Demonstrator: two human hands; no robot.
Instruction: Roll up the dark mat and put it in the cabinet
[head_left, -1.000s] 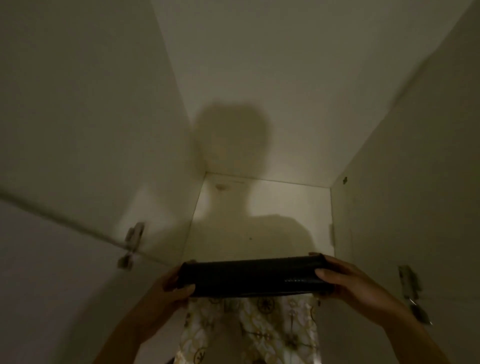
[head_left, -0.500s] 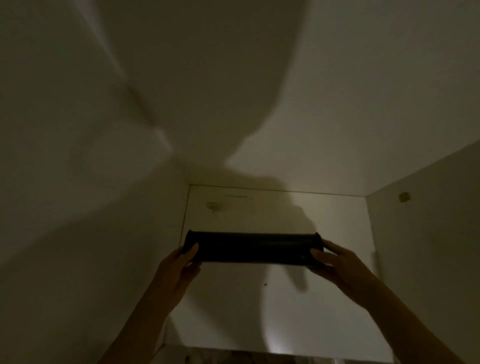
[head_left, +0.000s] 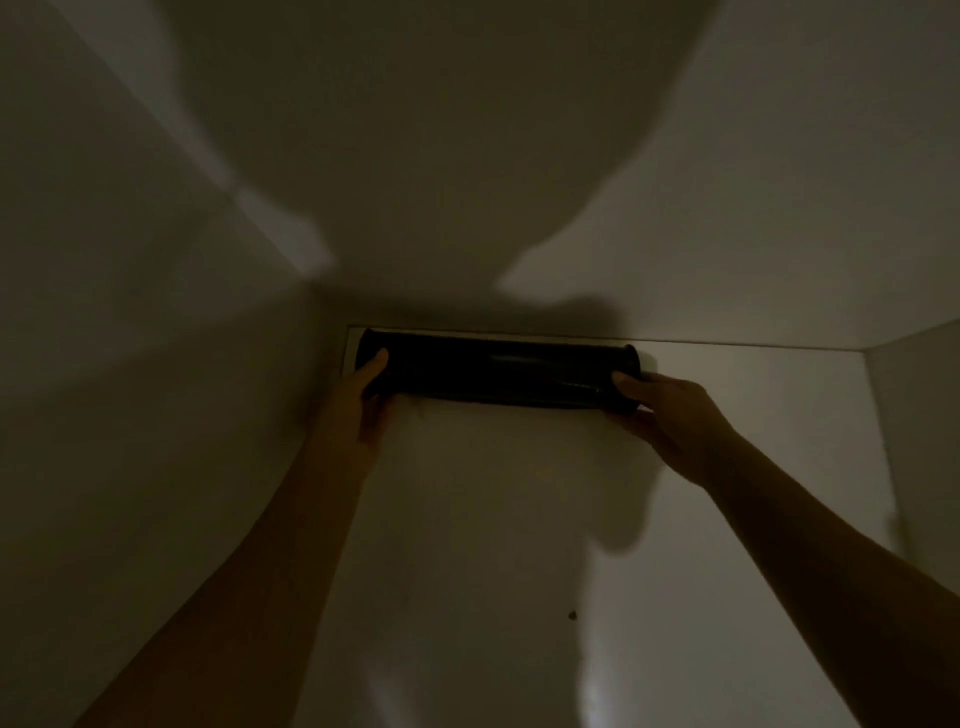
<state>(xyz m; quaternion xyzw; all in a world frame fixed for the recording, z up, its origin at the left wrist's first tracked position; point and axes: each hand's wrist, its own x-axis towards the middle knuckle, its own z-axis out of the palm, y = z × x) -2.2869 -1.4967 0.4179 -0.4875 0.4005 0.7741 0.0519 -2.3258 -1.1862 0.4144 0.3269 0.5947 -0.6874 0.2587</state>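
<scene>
Hands reach deep into the dim, pale cabinet (head_left: 727, 218), both arms stretched forward and up from the bottom of the view. Between them lies the dark mat (head_left: 498, 371), rolled into a tight tube that runs crosswise, its two round ends facing left and right. The left hand (head_left: 358, 410) cups the left end of the roll, with the thumb laid over the top of the tube and the other fingers hidden beneath or behind it. The right hand (head_left: 670, 415) closes around the right end, thumb on the front face of the roll and fingers wrapped underneath, so each hand is clamped on its own end of the mat rather than spread flat.

Beyond the hands, the roll sits right up at the seam where the back panel of the cabinet meets the panel beyond it, and its left end is tucked close to the left side wall (head_left: 156, 415). Whether the roll already rests on a surface or is carried wholly by the hands cannot be told in this light. To the right of the right hand there is bare panel, and the right side wall (head_left: 919, 415) stands well apart from that end of the roll. Nearer than the hands, between the forearms, a small dark speck (head_left: 572, 615) marks the pale panel. Broad soft shadows fall across the surfaces above the roll.
</scene>
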